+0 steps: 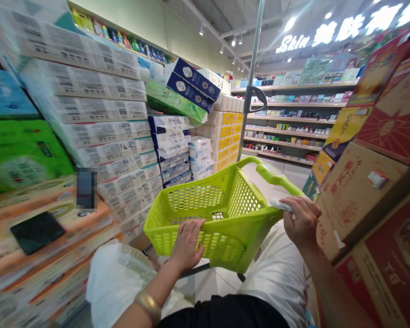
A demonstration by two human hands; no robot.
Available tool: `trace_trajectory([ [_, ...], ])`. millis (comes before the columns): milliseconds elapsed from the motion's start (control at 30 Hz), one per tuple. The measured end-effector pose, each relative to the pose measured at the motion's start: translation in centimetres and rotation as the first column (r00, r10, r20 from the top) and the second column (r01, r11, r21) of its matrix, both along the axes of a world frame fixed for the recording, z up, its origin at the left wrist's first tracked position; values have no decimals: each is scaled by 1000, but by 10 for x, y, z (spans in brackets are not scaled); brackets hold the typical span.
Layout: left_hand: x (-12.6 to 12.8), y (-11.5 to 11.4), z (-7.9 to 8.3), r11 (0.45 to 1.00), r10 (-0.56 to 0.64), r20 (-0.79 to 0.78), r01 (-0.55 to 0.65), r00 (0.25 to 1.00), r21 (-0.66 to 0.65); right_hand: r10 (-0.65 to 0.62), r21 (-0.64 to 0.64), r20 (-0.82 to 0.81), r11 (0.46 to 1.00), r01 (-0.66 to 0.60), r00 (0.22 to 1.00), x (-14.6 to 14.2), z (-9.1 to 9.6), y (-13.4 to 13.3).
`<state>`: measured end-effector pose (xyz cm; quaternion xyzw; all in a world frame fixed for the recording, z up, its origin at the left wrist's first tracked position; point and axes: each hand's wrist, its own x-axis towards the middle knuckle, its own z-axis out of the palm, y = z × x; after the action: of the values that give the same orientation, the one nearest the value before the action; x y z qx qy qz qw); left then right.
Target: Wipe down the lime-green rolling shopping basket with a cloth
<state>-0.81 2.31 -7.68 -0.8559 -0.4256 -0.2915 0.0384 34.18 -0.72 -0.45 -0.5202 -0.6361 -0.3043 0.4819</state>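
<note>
Head view: the green basket [234,222] is standing between the legs [276,269]; the right grip [302,218] is pinching a white tissue [280,203] by its handle, the left grip [187,243], curled over the near rim, is usefully bracing it.

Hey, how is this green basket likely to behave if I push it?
The green basket is probably fairly stiff, since its walls stand in shape with your left hand at the rim. It's likely light for its size, as its thin-looking sides are pierced with many holes.
</note>
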Motion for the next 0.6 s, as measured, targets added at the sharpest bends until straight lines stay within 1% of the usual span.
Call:
trace_trajectory([
  [167, -8, 15, 1, 998, 6, -22, -5, 1000, 55, -45, -33, -3, 998, 45, 999, -16, 9, -11],
  [300, -12, 27, -2, 994, 71, -39, -68, 997, 87, -66, -76, 9, 995, 67, 998, -32, 20, -19],
  [467, -21, 40, 3, 981, 185, -72, -180, 980, 74, 10, -140, 9, 990, -9, 1000, -52, 31, -30],
  [600, -30, 51, 7, 965, 264, -90, -264, 960, 15, 114, -167, -7, 979, -114, 993, -71, 35, -38],
])
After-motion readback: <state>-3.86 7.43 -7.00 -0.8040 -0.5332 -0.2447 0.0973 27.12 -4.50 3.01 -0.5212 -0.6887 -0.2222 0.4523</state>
